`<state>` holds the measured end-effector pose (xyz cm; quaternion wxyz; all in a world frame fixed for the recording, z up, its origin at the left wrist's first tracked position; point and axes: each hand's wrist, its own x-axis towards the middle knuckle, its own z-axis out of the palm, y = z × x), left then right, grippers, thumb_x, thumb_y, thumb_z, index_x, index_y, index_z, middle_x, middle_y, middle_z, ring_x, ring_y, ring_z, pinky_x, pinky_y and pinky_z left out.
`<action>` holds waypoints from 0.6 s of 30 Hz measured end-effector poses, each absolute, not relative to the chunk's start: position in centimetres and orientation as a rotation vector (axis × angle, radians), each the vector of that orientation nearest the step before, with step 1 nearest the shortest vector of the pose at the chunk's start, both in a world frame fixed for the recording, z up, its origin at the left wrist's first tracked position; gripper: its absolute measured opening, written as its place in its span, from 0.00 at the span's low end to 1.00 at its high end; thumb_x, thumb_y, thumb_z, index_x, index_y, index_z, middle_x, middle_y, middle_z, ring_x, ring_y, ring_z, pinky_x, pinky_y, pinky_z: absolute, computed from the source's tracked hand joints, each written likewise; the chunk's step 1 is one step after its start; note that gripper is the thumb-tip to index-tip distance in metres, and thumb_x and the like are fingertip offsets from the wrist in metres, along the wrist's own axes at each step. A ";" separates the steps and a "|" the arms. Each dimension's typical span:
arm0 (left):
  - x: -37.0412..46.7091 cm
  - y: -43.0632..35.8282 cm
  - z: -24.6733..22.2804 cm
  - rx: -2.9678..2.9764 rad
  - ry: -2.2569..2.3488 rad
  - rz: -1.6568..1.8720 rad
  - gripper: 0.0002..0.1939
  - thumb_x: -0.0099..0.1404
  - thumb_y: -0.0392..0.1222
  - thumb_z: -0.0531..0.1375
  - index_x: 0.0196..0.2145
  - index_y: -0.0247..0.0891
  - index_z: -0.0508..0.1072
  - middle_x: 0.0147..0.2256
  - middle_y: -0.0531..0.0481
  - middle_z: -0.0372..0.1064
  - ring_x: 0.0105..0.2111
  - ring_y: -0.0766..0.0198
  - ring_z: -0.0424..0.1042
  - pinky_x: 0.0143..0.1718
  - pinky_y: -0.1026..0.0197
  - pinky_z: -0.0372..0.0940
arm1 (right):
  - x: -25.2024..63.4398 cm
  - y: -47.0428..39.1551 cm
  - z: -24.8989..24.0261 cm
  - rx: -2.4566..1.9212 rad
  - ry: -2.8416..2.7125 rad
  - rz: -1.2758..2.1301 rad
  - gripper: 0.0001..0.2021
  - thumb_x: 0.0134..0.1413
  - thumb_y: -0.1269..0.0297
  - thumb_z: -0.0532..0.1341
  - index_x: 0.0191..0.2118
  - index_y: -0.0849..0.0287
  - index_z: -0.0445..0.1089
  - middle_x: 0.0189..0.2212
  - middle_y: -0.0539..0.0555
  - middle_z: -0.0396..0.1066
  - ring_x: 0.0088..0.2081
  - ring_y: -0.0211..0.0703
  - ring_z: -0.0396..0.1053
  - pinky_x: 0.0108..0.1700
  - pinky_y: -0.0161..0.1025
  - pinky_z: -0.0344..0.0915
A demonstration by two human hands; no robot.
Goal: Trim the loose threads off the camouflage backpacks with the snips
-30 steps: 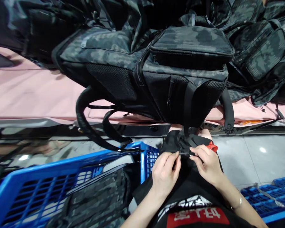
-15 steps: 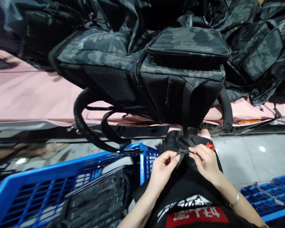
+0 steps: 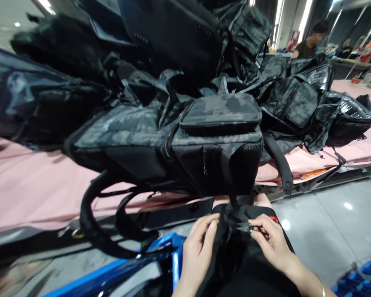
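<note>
A camouflage and black backpack (image 3: pixel 216 165) lies on its side at the table's edge, a black strap (image 3: pixel 230 177) hanging from it over my lap. My right hand (image 3: pixel 270 237) pinches small dark snips (image 3: pixel 250 228), whose metal blades point left towards the strap's lower end. Left of the strap, my left hand (image 3: pixel 199 243) has thumb and forefinger closed together; anything between their tips is too small to make out. Something red (image 3: pixel 273 219) shows behind my right hand.
More dark bags (image 3: pixel 301 103) are piled along the pink-covered table (image 3: pixel 43 185). Looped shoulder straps (image 3: pixel 89 214) hang off its front edge above a blue crate (image 3: pixel 92 278). Another blue crate (image 3: pixel 361 276) stands at lower right. A person (image 3: pixel 309 47) is at the back right.
The view has tilted up, bringing the back of the room into sight. My left hand has drawn away from the strap, to the left. My right hand still holds the snips.
</note>
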<state>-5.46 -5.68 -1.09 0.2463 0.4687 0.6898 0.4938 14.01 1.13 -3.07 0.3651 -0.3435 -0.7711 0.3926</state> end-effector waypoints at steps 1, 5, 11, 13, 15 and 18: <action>-6.1 -4.8 0.0 1.468 1.953 1.430 0.12 0.63 0.44 0.54 0.41 0.39 0.71 0.40 0.46 0.69 0.40 0.59 0.68 0.42 0.59 0.64 | 14.1 1.2 -3.3 -0.902 -1.933 1.032 0.08 0.55 0.69 0.56 0.40 0.57 0.68 0.30 0.52 0.68 0.31 0.39 0.68 0.33 0.35 0.65; -7.8 0.4 5.7 2.213 2.022 1.648 0.21 0.61 0.39 0.57 0.52 0.37 0.63 0.48 0.41 0.64 0.49 0.55 0.64 0.51 0.51 0.60 | 14.3 1.2 -3.7 -0.930 -1.861 1.086 0.09 0.56 0.68 0.55 0.42 0.55 0.67 0.33 0.52 0.69 0.34 0.40 0.68 0.35 0.35 0.65; -8.5 7.9 10.2 2.913 2.029 1.399 0.26 0.57 0.41 0.61 0.53 0.38 0.63 0.49 0.40 0.67 0.51 0.50 0.64 0.55 0.44 0.55 | 13.9 0.9 -3.3 -0.951 -1.904 1.027 0.08 0.54 0.70 0.55 0.40 0.55 0.68 0.32 0.52 0.69 0.32 0.39 0.68 0.35 0.34 0.65; -9.5 8.5 10.3 3.005 1.973 1.409 0.20 0.59 0.32 0.57 0.50 0.41 0.67 0.45 0.44 0.71 0.47 0.54 0.68 0.53 0.47 0.59 | 14.2 1.1 -3.4 -0.949 -1.929 0.991 0.09 0.53 0.70 0.56 0.40 0.55 0.68 0.32 0.51 0.70 0.32 0.39 0.69 0.35 0.33 0.65; -11.0 8.1 10.4 3.010 1.860 1.505 0.22 0.57 0.25 0.52 0.46 0.40 0.69 0.43 0.47 0.73 0.45 0.58 0.70 0.51 0.51 0.62 | 14.7 1.5 -3.6 -0.924 -1.967 0.947 0.09 0.53 0.69 0.56 0.41 0.55 0.68 0.32 0.51 0.71 0.32 0.39 0.70 0.35 0.32 0.66; -13.9 6.1 10.9 2.781 1.868 1.732 0.20 0.56 0.24 0.50 0.41 0.40 0.72 0.38 0.50 0.74 0.42 0.62 0.72 0.50 0.53 0.64 | 15.7 2.1 -4.1 -0.917 -1.978 0.901 0.09 0.53 0.66 0.57 0.42 0.54 0.68 0.33 0.51 0.73 0.32 0.38 0.71 0.34 0.29 0.68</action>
